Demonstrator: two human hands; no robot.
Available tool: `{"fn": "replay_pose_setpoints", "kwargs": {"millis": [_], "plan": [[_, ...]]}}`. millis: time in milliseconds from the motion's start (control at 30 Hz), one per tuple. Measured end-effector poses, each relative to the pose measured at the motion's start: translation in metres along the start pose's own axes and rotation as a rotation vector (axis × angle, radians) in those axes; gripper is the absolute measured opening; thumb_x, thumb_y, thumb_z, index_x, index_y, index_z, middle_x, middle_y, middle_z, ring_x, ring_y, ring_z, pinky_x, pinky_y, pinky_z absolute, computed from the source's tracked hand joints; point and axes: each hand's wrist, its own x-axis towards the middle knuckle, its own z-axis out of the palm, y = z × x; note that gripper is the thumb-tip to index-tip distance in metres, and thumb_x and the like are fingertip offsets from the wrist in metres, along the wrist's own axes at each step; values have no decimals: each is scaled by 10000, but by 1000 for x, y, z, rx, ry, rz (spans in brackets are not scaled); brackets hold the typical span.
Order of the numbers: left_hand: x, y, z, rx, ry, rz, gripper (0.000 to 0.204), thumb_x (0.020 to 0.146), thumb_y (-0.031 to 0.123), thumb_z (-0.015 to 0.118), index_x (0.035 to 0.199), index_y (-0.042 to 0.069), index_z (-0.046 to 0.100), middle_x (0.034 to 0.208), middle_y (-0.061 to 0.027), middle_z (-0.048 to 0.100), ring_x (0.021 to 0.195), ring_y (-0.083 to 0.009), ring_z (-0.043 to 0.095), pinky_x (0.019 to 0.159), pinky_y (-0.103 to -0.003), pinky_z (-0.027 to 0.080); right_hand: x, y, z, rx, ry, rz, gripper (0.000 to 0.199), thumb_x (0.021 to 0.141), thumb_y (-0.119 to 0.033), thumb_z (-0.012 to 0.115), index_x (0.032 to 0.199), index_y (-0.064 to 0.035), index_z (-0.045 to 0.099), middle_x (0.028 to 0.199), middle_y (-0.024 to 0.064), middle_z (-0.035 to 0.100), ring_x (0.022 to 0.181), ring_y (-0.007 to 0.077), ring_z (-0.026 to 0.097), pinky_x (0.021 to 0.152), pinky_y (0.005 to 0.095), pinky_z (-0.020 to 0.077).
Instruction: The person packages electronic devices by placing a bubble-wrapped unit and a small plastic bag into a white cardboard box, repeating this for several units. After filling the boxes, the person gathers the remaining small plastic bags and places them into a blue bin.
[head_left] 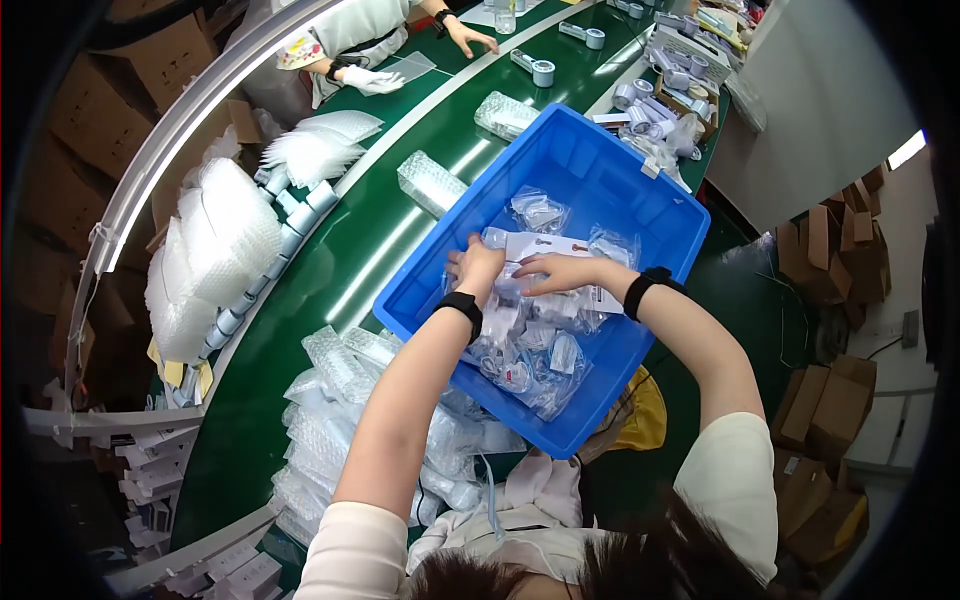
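Both of my hands reach down into a blue plastic bin (pixel 640 355). Inside it lies a pile of clear plastic bags (pixel 535 345) with white parts and cords in them. My left hand (pixel 478 265) is curled at the bin's left side around something whitish and see-through, which its fingers mostly hide. Facing it, my right hand (pixel 562 273) has its fingers stretched out, touching the bagged items. Just beyond the hands lies a white printed sheet (pixel 550 246) with small pictures on it. Another bagged item (pixel 540 212) rests near the bin's far end.
Bubble-wrapped packs (pixel 335 365) are heaped left of the bin, with another bubble-wrapped pack (pixel 430 182) on the green conveyor belt (pixel 370 270). White handheld devices (pixel 535 68) lie farther along. Across the belt, a co-worker's gloved hand (pixel 372 80) is near foam sheets (pixel 320 145).
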Motion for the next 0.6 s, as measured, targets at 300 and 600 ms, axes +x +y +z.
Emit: {"fn": "replay_pose_setpoints", "kwargs": {"millis": [300, 600], "plan": [[-20, -14, 42, 482, 40, 984, 755, 672, 472, 659, 1321, 263, 337, 1359, -163, 259, 1219, -408, 232, 886, -702, 158, -49, 60, 18, -416, 299, 537, 586, 677, -152, 670, 1222, -114, 457, 1220, 140, 465, 1166, 377, 378, 968, 580, 247], [-52, -37, 53, 943, -413, 982, 376, 740, 288, 587, 1099, 177, 575, 1260, -138, 384, 1192, -363, 308, 894, -698, 175, -56, 58, -49, -491, 242, 638, 465, 630, -169, 706, 1060, -120, 537, 1052, 109, 540, 1094, 341, 427, 820, 521, 379]]}}
